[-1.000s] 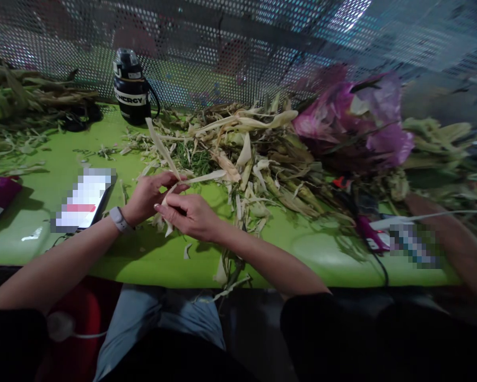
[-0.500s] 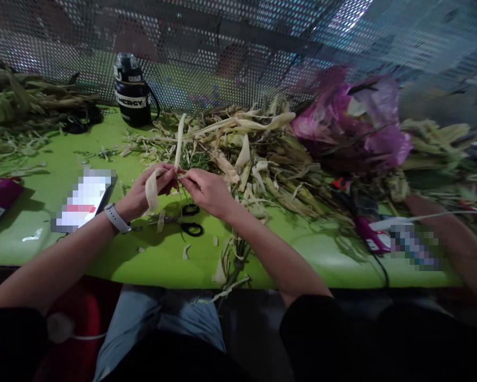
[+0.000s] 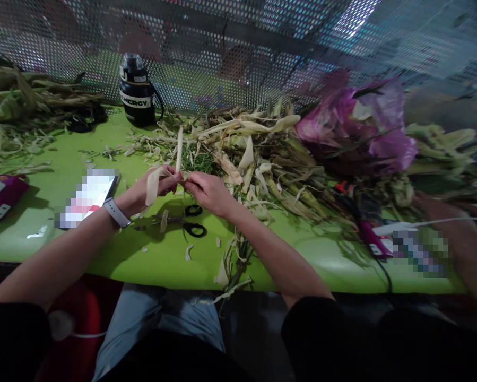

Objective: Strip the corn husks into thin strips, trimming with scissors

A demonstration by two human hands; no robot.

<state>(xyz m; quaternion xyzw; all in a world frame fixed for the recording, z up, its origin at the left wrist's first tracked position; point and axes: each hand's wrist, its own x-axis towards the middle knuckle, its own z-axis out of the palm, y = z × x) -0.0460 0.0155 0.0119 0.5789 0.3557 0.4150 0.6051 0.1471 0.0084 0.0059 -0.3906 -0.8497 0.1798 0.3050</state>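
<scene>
My left hand (image 3: 158, 184), with a pale watch band on its wrist, is closed on a pale husk strip (image 3: 180, 148) that stands upright from the fingers. A wider piece of husk (image 3: 153, 185) curls over the back of that hand. Fingertips of my right hand (image 3: 206, 190) are pinched together close beside the left fingers; what they grip is too small to name. Scissors with black handles (image 3: 195, 229) lie on the green table (image 3: 162, 265) just below both hands. A big heap of dry husks (image 3: 238, 143) spreads behind them.
A black bottle (image 3: 137, 101) stands at the back left. A phone (image 3: 90, 193) lies beside my left wrist. Pink plastic bag (image 3: 353, 122), purple power strips (image 3: 3, 196) and a cable sit around. At the right, another person's arm (image 3: 453, 223) reaches over the table.
The view has shifted slightly, so most things appear a little further right. The upright strip's top appears lower, and my left hand has turned slightly. Both hands remain close together.
</scene>
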